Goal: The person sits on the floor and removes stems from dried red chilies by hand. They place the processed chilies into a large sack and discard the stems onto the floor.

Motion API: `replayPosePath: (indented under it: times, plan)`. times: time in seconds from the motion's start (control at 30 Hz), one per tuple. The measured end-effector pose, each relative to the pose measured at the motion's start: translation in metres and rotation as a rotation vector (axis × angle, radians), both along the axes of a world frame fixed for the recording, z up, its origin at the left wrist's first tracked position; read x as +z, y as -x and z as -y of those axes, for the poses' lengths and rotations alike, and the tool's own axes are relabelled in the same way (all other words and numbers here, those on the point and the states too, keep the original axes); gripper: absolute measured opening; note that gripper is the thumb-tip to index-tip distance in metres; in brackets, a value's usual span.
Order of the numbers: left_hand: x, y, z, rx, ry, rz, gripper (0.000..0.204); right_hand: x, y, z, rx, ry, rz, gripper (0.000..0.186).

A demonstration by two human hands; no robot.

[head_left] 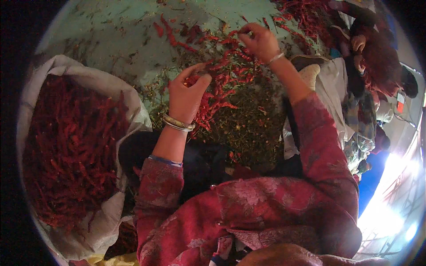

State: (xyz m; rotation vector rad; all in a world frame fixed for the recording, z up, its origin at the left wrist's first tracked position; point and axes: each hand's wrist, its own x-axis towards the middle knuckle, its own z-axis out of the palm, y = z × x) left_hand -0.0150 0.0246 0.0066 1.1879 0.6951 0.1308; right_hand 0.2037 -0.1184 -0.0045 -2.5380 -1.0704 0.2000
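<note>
Dried red chili peppers (216,106) lie in a loose heap between my hands, on a bed of brownish-green stems and bits (253,126). My left hand (185,95) is at the heap's left side, its thumb and fingers curled around several red chilies. Farther off and to the right, my right hand (262,43) is closed in a pinch over the far end of the heap. A red chili shows right at its fingertips, though the fingers partly hide what they grip. Bangles circle both wrists.
A white sack (135,104) full of dried red chilies stands open at my left. More chilies (306,17) are piled at the far right, near another person (381,57) whose hands show. Scattered debris and a few chilies lie on the pale green floor (111,26).
</note>
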Motion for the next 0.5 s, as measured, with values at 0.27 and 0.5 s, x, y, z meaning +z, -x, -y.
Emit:
replayPosePath:
  times: [0.27,0.5]
  plan:
    - [0.02,-0.002,0.002,-0.029,0.127,0.023,0.022,0.051,0.117,-0.011,-0.001,-0.221,-0.677,0.017]
    - [0.006,0.003,0.001,-0.031,0.172,0.106,0.019,0.045,0.118,-0.001,-0.023,-0.235,-0.987,0.019]
